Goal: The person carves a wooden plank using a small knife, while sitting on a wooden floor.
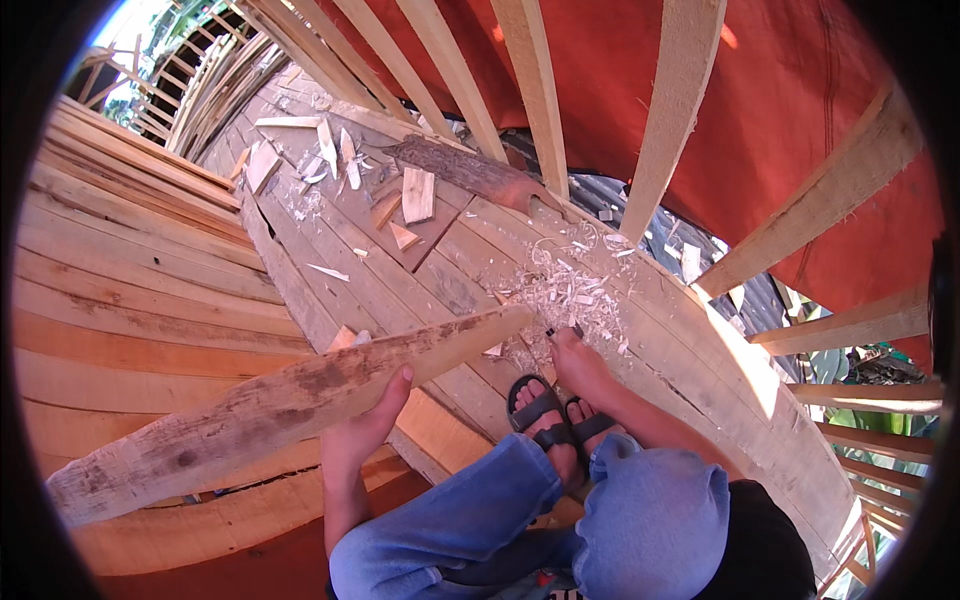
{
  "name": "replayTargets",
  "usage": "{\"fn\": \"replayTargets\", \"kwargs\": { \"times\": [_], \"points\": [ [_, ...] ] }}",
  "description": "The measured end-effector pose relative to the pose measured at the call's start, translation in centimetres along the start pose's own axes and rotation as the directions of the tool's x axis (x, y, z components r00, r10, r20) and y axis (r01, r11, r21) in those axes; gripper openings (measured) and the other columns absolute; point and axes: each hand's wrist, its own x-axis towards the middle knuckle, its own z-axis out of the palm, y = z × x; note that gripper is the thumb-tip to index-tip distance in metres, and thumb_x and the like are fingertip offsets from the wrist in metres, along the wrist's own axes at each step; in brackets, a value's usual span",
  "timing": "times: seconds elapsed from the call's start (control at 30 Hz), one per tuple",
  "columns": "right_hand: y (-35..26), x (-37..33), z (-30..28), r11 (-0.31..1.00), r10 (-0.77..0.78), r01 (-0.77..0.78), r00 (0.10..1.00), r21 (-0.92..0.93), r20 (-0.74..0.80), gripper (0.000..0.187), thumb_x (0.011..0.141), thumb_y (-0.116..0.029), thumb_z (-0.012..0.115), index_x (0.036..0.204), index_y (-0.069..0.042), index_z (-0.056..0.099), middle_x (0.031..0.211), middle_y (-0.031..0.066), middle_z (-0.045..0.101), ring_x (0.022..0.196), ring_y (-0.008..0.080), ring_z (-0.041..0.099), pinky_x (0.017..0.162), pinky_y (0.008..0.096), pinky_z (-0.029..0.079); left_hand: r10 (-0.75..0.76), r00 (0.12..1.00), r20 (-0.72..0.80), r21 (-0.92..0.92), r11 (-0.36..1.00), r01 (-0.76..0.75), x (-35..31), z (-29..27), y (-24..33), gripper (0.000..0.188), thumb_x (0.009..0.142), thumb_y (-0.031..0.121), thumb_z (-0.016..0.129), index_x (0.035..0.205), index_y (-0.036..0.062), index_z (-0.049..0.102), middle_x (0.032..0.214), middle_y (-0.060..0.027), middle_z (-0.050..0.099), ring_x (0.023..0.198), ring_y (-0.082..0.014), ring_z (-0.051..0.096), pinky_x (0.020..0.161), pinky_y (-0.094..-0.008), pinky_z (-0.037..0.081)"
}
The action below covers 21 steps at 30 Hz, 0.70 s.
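A long, weathered wooden board (280,400) with dark stains slants across my lap side, from the lower left up toward the middle. My left hand (372,425) grips its lower edge, the thumb pressed up against the face. Just past the board's far right end, my right hand (580,360) is closed in a fist. Small dark bits show at its knuckles, but the thing it holds is too hidden to name. Curled wood shavings (575,295) lie heaped on the planks beyond this hand, close to my sandalled feet (540,405).
Wood offcuts (418,195) and chips are strewn over the plank floor (340,240). A bark-covered log piece (460,170) lies behind them. Stacked boards (150,290) fill the left side. Upright wooden slats (540,90) stand before a red sheet (780,140) on the right.
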Motion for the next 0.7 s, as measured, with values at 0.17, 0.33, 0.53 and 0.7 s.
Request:
{"fn": "replayTargets", "kwargs": {
  "times": [0.17, 0.33, 0.53, 0.7],
  "points": [
    [-0.5, 0.6, -0.3, 0.992, 0.101, -0.097, 0.994, -0.079, 0.048, 0.027, 0.095, -0.021, 0.045, 0.1, 0.006, 0.043, 0.082, 0.0319, 0.062, 0.077, 0.0476, 0.062, 0.067, 0.0545, 0.05, 0.044, 0.999, -0.017, -0.05, 0.998, -0.045, -0.4, 0.2, 0.1, 0.04, 0.08, 0.023, 0.075, 0.107, -0.0028, 0.06, 0.097, -0.009, 0.067, 0.09, -0.016, 0.063, 0.081, -0.029, 0.049],
    [2.8, 0.7, 1.4, 0.993, 0.067, -0.06, 0.996, -0.104, 0.062, 0.029, 0.093, -0.023, 0.047, 0.101, 0.005, 0.043, 0.08, 0.0328, 0.061, 0.076, 0.049, 0.062, 0.067, 0.0557, 0.05, -0.028, 0.999, 0.043, -0.004, 1.0, 0.028, 0.1, 0.3, 0.0, 0.043, 0.082, 0.014, 0.073, 0.116, -0.0047, 0.056, 0.104, -0.0092, 0.064, 0.095, -0.0136, 0.06, 0.085, -0.0288, 0.049],
    [0.6, 1.3, 0.1, 0.994, 0.066, -0.063, 0.997, -0.086, 0.039, 0.031, 0.093, -0.023, 0.048, 0.101, 0.006, 0.043, 0.078, 0.0339, 0.061, 0.077, 0.0498, 0.061, 0.07, 0.0559, 0.049, 0.107, 0.992, -0.074, -0.028, 0.994, -0.109, 0.1, 0.8, 0.6, 0.031, 0.081, 0.022, 0.073, 0.101, -0.0005, 0.064, 0.089, -0.0072, 0.069, 0.082, -0.017, 0.064, 0.078, -0.0296, 0.049],
    [-0.2, 1.7, -0.1, 0.98, 0.079, -0.062, 0.994, -0.187, 0.082, 0.031, 0.093, -0.022, 0.048, 0.102, 0.007, 0.043, 0.077, 0.0333, 0.061, 0.077, 0.0495, 0.061, 0.068, 0.0555, 0.049, 0.193, 0.98, -0.042, 0.088, 0.978, -0.189, 0.0, 0.3, 1.2, 0.025, 0.084, 0.025, 0.069, 0.095, 0.0032, 0.068, 0.088, -0.0065, 0.07, 0.083, -0.0184, 0.066, 0.079, -0.0315, 0.049]
  ]
}}
